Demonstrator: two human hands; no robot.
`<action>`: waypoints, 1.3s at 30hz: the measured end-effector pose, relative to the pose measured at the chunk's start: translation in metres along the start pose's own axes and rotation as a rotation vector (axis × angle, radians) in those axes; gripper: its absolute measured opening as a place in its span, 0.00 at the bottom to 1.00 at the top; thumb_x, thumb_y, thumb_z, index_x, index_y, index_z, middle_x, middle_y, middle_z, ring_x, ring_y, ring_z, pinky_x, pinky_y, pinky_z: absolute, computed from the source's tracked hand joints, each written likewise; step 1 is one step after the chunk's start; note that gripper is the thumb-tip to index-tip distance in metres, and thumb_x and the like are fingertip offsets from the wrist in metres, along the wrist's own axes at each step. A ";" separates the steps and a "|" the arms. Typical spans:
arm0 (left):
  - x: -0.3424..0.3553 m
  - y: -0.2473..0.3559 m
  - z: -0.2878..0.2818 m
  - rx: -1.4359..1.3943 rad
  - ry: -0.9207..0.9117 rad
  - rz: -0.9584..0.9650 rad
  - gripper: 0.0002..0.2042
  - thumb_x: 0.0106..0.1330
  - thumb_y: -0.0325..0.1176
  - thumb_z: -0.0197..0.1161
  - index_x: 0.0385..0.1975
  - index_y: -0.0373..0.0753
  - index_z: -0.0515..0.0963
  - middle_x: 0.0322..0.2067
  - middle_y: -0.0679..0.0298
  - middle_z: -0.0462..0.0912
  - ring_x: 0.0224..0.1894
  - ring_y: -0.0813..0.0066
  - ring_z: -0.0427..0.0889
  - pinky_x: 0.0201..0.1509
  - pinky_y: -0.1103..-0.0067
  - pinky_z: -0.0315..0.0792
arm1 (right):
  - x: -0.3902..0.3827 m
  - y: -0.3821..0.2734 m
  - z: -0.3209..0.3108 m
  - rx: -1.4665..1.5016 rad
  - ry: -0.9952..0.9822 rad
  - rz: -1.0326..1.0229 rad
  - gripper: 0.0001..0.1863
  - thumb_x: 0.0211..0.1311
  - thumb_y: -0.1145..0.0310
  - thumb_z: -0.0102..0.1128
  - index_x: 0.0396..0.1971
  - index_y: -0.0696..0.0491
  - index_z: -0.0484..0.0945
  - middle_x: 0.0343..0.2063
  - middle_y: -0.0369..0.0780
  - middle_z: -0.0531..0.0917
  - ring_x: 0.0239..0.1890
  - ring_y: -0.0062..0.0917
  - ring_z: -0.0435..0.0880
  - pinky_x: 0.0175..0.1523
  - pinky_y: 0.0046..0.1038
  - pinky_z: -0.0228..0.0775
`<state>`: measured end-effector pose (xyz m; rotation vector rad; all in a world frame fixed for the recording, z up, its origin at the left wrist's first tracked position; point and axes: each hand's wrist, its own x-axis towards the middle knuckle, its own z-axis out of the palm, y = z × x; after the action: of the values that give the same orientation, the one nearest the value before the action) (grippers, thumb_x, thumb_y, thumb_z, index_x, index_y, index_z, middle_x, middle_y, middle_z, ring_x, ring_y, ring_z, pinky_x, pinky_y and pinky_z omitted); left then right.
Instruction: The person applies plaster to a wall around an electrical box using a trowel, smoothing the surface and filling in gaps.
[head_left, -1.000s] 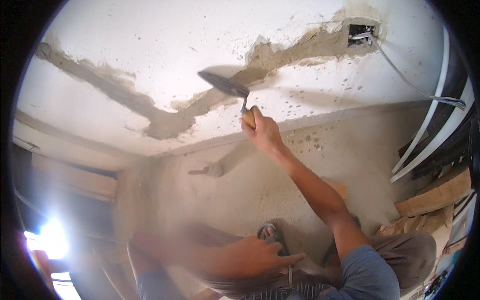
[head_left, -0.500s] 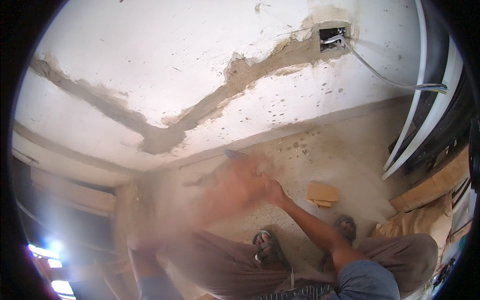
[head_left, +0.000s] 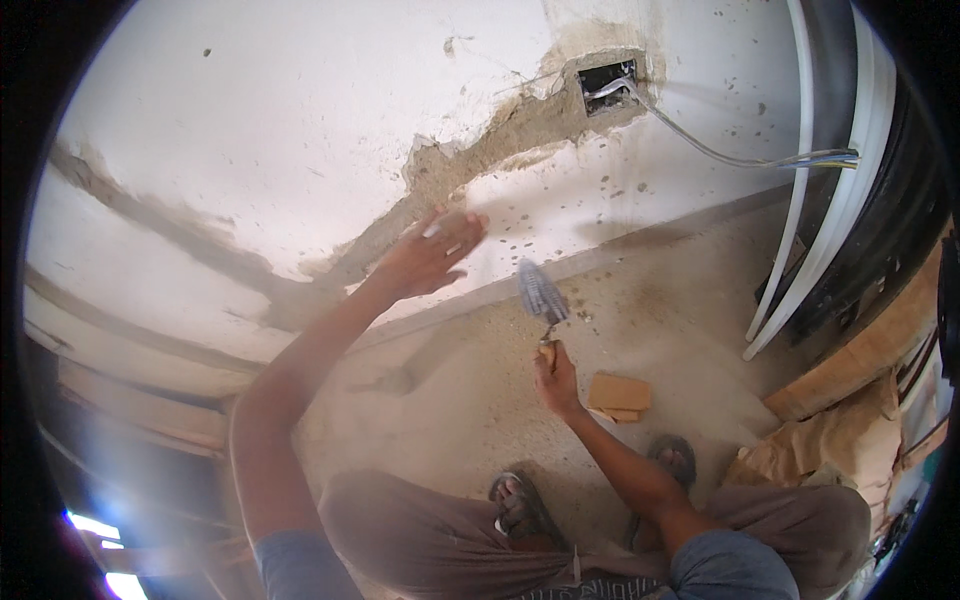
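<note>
My left hand (head_left: 436,256) is raised against the white wall (head_left: 270,120), its fingers stretched out over a strip of grey-brown mortar (head_left: 455,175). Whether the fingertips touch the wall is hard to tell. Something pale shows on one finger, too small to name. Lower and to the right, my right hand (head_left: 558,382) grips the handle of a pointed trowel (head_left: 541,294). Its grey, smeared blade points up toward the foot of the wall.
A square wall box (head_left: 607,88) with a grey cable (head_left: 700,146) hanging out is at upper right. White pipes (head_left: 803,200) lean at the right beside a black curved thing. A folded brown cardboard piece (head_left: 619,394) lies on the dusty floor near my sandalled feet (head_left: 522,505).
My hands, blurred close together low over the floor before, are now apart. The left has risen to the wall; the trowel shows clearly in the right. The view has shifted slightly.
</note>
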<state>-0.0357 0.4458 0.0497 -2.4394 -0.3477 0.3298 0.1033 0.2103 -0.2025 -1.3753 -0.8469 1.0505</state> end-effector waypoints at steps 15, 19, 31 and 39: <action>0.009 0.115 -0.041 -1.186 -0.157 -0.427 0.27 0.77 0.52 0.48 0.63 0.35 0.72 0.56 0.49 0.81 0.60 0.52 0.79 0.68 0.62 0.67 | 0.028 -0.104 -0.030 0.313 0.137 -0.177 0.13 0.75 0.59 0.53 0.42 0.55 0.68 0.23 0.34 0.74 0.23 0.15 0.72 0.26 0.24 0.66; 0.023 0.138 -0.066 -1.472 0.026 -0.469 0.28 0.79 0.51 0.45 0.62 0.31 0.71 0.57 0.47 0.80 0.58 0.54 0.80 0.61 0.63 0.73 | 0.075 -0.181 -0.057 0.207 0.096 -0.354 0.14 0.77 0.59 0.51 0.34 0.53 0.69 0.17 0.32 0.71 0.16 0.14 0.68 0.21 0.21 0.62; -0.072 0.117 -0.230 -1.692 -0.387 -0.273 0.24 0.80 0.46 0.45 0.64 0.33 0.71 0.54 0.52 0.82 0.53 0.59 0.84 0.58 0.68 0.76 | 0.135 -0.267 -0.086 0.040 0.182 -0.478 0.27 0.71 0.45 0.57 0.30 0.59 0.71 0.18 0.47 0.75 0.23 0.33 0.75 0.35 0.36 0.70; -0.060 0.127 -0.219 -1.673 -0.457 -0.143 0.22 0.79 0.43 0.49 0.65 0.37 0.71 0.51 0.51 0.84 0.51 0.57 0.85 0.56 0.68 0.76 | 0.148 -0.251 -0.098 -0.142 0.134 -0.467 0.26 0.70 0.46 0.57 0.30 0.59 0.72 0.19 0.48 0.76 0.24 0.38 0.78 0.35 0.36 0.71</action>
<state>-0.0010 0.2066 0.1449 -3.8498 -1.4439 0.7198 0.2677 0.3362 0.0249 -1.2639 -1.0923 0.5418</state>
